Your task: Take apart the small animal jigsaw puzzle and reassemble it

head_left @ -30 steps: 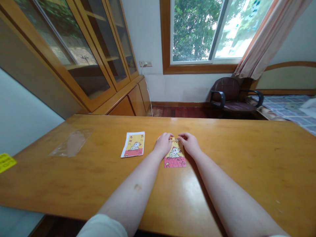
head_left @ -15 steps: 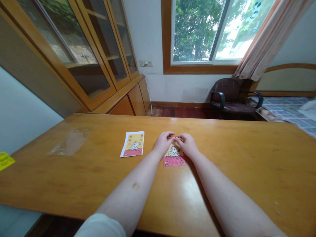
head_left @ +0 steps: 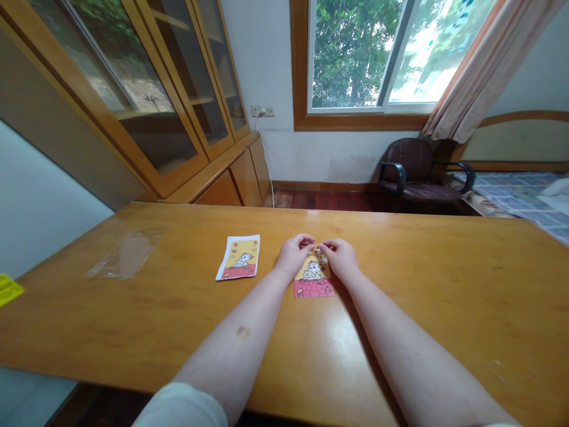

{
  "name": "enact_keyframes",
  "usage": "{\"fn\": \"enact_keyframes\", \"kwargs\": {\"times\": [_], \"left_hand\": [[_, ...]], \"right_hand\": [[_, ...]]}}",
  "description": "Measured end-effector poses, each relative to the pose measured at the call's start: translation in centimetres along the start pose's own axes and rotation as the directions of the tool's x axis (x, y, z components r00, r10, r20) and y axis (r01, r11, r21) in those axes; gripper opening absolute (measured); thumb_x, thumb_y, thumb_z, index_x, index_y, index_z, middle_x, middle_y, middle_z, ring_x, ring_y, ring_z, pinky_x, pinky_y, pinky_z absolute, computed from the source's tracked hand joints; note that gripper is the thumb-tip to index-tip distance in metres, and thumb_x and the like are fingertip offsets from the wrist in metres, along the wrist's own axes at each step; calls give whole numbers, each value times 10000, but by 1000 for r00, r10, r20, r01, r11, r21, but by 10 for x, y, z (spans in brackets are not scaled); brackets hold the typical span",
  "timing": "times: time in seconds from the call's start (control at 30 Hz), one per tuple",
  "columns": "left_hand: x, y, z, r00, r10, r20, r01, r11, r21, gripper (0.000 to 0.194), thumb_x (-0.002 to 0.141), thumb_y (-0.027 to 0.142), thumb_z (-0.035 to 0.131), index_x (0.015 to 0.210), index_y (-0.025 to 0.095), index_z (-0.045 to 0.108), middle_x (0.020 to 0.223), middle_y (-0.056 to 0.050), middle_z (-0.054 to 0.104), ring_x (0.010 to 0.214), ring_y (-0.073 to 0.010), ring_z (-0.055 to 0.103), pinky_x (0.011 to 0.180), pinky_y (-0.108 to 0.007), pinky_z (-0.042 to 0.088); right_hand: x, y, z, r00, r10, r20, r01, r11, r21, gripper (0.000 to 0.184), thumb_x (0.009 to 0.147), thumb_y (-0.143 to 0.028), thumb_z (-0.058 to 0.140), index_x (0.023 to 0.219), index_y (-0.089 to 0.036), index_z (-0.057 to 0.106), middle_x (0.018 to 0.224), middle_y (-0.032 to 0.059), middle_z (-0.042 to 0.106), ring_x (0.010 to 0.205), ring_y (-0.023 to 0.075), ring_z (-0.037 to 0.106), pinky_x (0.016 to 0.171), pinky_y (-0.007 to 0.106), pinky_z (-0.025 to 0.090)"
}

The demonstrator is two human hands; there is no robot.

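The puzzle (head_left: 313,288) lies flat on the table (head_left: 186,320), just right of the picture card (head_left: 241,257). The left hand (head_left: 293,256) and right hand (head_left: 340,257) nearly meet over its far end, fingers bent; whether either grasps a piece, I cannot tell.

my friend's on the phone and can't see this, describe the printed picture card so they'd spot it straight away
On the long wooden table, look left of the two hands, between the clear plastic bag and the puzzle. The card shows a white animal on yellow above red. Unlike the similar-looking puzzle, it has a white border along its left side.
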State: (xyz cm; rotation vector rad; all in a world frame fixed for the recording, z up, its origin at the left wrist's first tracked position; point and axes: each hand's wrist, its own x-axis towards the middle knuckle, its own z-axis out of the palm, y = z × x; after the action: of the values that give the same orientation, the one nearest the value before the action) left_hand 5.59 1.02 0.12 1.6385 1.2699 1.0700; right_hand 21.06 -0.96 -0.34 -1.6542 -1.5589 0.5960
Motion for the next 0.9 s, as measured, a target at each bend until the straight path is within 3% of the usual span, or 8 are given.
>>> {"fn": "enact_keyframes", "kwargs": {"times": [0.37, 0.63, 0.83, 0.9], "left_hand": [[2, -7, -1, 1000, 18, 17, -19, 999, 48, 95, 752, 130, 589, 785, 169, 669, 797, -9, 705, 767, -136, 645, 770, -273, 515], [2, -10, -3, 997, 65, 31, -68, 988, 140, 149, 744, 94, 540, 760, 177, 662, 770, 2, 693, 760, -133, 634, 762, -265, 495], [-3, -3, 0, 993, 69, 100, -72, 997, 27, 122, 752, 108, 547, 774, 169, 650, 776, -4, 699, 748, -130, 647, 743, -260, 516], [-3, 1, -3, 995, 55, 83, -64, 991, 113, 118, 765, 127, 563, 781, 176, 669, 789, -11, 709, 762, -143, 652, 760, -276, 520]], "right_hand": [[-2, -3, 0, 995, -84, -46, 79, 991, -106, 213, 814, -349, 598, 762, -210, 750, 811, 65, 723, 760, 198, 612, 750, 317, 453], [-5, -6, 2, 996, -72, -51, 64, 989, -132, 220, 821, -349, 593, 750, -209, 747, 792, 61, 711, 740, 194, 610, 713, 310, 445], [-3, -2, -3, 989, -80, -124, 62, 988, -141, 227, 818, -343, 580, 744, -197, 737, 794, 66, 707, 743, 194, 608, 721, 309, 447], [-1, 1, -4, 990, -41, -137, 25, 992, -120, 235, 821, -352, 580, 765, -194, 745, 811, 70, 714, 758, 201, 614, 728, 312, 450]]}}
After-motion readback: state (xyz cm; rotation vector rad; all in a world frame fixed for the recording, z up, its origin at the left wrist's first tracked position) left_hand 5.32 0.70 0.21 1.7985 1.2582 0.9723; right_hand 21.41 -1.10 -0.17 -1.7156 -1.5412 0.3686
